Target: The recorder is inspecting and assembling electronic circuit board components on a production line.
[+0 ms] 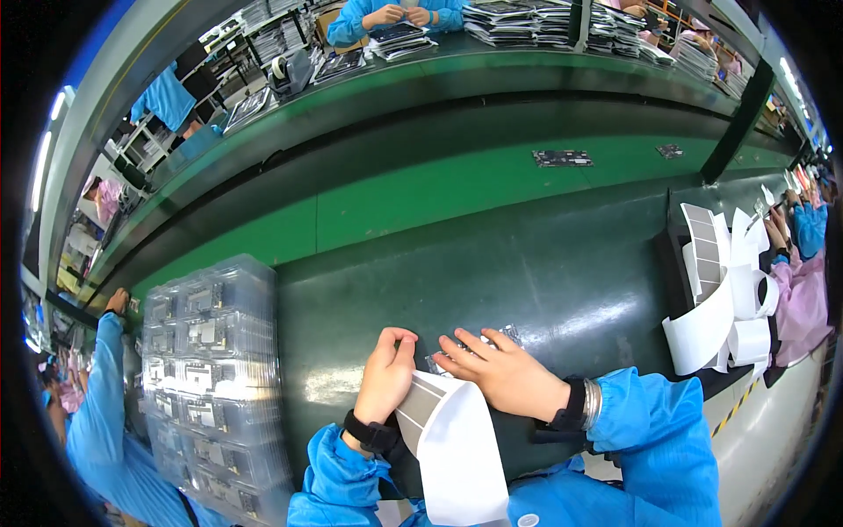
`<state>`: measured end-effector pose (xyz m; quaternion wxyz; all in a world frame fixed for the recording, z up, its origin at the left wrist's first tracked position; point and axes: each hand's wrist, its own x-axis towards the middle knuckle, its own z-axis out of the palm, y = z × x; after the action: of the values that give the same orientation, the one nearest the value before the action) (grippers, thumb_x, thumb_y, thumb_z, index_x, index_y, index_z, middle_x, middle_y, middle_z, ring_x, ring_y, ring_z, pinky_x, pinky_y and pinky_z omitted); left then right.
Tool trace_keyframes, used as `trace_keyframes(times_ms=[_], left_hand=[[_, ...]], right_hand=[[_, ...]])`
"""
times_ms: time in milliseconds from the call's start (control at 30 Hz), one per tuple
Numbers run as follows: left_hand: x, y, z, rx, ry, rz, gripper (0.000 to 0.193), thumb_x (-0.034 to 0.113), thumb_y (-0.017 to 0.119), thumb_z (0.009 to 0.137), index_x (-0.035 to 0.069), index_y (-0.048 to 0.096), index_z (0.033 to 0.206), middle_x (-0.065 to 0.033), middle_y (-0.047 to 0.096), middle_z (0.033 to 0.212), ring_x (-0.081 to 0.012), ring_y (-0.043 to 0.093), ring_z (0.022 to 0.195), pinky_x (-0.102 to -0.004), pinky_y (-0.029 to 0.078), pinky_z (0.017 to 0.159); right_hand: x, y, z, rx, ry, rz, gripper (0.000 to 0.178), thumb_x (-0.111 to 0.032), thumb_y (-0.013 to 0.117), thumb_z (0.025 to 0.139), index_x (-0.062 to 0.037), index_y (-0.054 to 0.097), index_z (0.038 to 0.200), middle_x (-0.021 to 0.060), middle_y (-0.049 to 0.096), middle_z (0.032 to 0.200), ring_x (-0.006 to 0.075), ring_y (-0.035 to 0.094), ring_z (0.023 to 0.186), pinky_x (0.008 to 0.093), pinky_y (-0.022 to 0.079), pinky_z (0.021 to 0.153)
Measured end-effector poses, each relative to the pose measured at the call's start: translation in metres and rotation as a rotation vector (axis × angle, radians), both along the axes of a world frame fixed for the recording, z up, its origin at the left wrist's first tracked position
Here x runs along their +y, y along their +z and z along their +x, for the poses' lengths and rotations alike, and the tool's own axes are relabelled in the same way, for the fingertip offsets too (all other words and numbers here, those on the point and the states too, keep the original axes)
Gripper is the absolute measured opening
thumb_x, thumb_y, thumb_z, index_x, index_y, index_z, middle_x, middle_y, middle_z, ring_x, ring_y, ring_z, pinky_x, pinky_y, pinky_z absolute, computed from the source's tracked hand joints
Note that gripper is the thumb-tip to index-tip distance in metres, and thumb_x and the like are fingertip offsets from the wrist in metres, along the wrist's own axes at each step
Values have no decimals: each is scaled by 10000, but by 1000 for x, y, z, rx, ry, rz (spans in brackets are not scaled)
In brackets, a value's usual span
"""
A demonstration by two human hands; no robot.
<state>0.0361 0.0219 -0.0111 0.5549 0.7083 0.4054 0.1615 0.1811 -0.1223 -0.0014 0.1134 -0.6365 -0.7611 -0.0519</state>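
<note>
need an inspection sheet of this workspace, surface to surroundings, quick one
Surface: dark green bench, with glare patches.
Job's things: label strip, curling down; circuit board, partly hidden.
Clutter: stacked clear trays at left; curled label sheets at right.
Hands: left hand holds the label strip; right hand spread over the circuit board.
Cables: none clearly made out.
Surroundings: green lane with two boards; co-workers nearby.

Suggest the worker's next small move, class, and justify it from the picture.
Probably a light press with the right hand: its spread fingers lie over the circuit board, while the left hand holds the label strip.
</note>
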Motion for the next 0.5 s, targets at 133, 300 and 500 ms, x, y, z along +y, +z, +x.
trace_keyframes(times_ms=[133,300,500], left_hand=[[2,2,0,42,6,-7,209,231,482,937,42,555,986,-37,558,661,-115,530,611,-276,416,565],[5,-2,-3,-70,46,-93,212,243,503,932,42,554,977,-17,545,648,-97,514,597,-259,404,547],[2,4,-2,-10,42,-89,204,234,475,952,50,550,1000,27,481,643,-56,433,575,-220,345,521]], right_hand=[[8,1,-2,-181,15,88,442,-189,502,848,-71,512,1274,81,490,1174,232,487,1062,393,429,873],[27,7,19,-212,-4,214,415,-135,542,781,33,547,1161,61,580,824,164,593,716,289,498,635],[69,38,65,3,-140,156,53,-68,538,764,-39,516,802,98,608,731,262,644,691,376,509,577]])
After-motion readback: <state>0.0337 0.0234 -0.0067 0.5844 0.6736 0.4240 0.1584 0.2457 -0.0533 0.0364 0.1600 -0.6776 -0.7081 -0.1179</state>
